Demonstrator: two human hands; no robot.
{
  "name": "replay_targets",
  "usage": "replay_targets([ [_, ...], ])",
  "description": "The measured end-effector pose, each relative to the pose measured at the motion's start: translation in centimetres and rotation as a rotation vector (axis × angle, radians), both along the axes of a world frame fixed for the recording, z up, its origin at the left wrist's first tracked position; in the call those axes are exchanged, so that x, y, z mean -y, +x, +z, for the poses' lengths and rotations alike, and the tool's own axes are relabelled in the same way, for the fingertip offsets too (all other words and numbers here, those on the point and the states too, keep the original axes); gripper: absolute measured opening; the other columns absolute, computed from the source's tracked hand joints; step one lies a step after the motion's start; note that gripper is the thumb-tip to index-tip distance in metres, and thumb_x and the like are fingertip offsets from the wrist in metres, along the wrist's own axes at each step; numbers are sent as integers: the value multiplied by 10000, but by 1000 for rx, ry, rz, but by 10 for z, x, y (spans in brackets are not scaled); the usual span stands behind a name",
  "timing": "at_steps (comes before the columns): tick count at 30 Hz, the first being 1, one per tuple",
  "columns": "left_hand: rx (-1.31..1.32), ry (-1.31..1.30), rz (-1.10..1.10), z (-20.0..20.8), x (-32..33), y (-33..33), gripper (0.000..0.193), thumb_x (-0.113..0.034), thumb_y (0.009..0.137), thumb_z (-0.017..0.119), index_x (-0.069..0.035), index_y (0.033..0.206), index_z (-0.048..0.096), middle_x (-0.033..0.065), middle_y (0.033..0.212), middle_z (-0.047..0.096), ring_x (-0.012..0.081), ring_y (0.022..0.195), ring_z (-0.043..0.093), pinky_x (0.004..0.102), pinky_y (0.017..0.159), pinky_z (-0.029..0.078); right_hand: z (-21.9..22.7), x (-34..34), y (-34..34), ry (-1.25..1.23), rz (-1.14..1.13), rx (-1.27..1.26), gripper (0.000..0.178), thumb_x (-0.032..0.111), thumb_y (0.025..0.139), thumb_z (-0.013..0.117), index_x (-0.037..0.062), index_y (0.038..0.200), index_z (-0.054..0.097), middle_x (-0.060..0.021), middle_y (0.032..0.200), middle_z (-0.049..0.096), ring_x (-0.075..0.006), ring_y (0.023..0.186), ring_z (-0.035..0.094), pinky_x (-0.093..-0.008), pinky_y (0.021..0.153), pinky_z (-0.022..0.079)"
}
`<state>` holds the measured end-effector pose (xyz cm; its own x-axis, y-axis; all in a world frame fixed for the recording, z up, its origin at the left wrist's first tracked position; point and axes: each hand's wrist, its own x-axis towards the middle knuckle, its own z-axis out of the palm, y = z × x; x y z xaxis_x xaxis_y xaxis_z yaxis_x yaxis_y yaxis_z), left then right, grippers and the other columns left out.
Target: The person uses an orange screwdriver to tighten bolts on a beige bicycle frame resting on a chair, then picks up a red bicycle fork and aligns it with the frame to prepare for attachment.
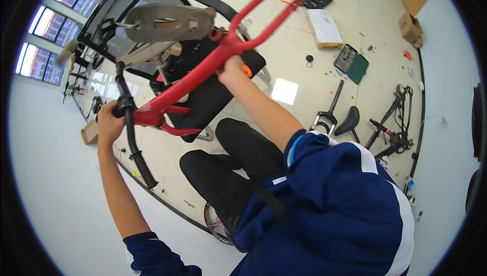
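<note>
A red bicycle frame [195, 75] hangs tilted over a black office chair [223, 91], its forked rear end pointing up and right. My left hand [110, 121] is closed around its front end, by the clamp of the black handlebar [133, 139]. My right hand [232, 70] grips the underside of the red tube near the fork; its fingertips are partly hidden. Beside that hand shows a small orange object [246, 71] whose kind I cannot make out. Behind the frame sits a greyish-beige elongated cover [170, 22], with a black pedal [106, 28] at its left end.
On the tiled floor at right lie a suspension fork [327, 116], a black saddle [347, 121] and a dark bicycle frame [393, 129]. Farther off are a green tool case [355, 65], a white box [324, 27] and a cardboard box [410, 28]. A wheel [215, 222] is near my legs.
</note>
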<state>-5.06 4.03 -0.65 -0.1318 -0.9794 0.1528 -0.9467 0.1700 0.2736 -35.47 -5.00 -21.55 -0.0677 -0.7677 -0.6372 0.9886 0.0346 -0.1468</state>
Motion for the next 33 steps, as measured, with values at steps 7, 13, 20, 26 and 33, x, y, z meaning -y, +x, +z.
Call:
replay_targets([
  [7,-14,29,-6,5,24,2,269,-120,679,726,51,881,677,45,652,584,95,603,500,269,587,425,18,11,-8,-117,96,-97,231,206,1013,405,67,1114,559,-90,1058,639,-236,953,653,-462,808,571],
  [13,-34,73,24,0,40,14,320,-149,682,745,49,925,684,45,706,628,103,631,536,267,623,449,18,11,-12,-125,75,-181,218,144,1004,384,20,1111,526,-137,986,642,-258,849,670,-453,776,582],
  [20,-43,92,42,7,39,0,295,-141,688,738,34,921,689,29,695,608,90,611,519,261,591,428,-41,-30,-25,-2,118,-384,149,186,982,551,38,991,540,-45,739,538,-186,624,591,-347,598,548],
  [26,-28,83,68,7,35,5,269,-137,692,738,23,904,699,34,697,623,95,606,540,260,596,438,-64,-79,-26,-66,397,-503,169,232,958,612,64,953,604,11,684,495,-78,533,424,-225,459,344],
  [33,-50,58,32,2,34,6,302,-162,678,766,7,924,720,57,724,665,106,638,578,268,635,460,-57,-59,-5,-111,446,-740,243,255,949,597,26,895,657,17,641,484,-74,505,409,-248,433,316],
])
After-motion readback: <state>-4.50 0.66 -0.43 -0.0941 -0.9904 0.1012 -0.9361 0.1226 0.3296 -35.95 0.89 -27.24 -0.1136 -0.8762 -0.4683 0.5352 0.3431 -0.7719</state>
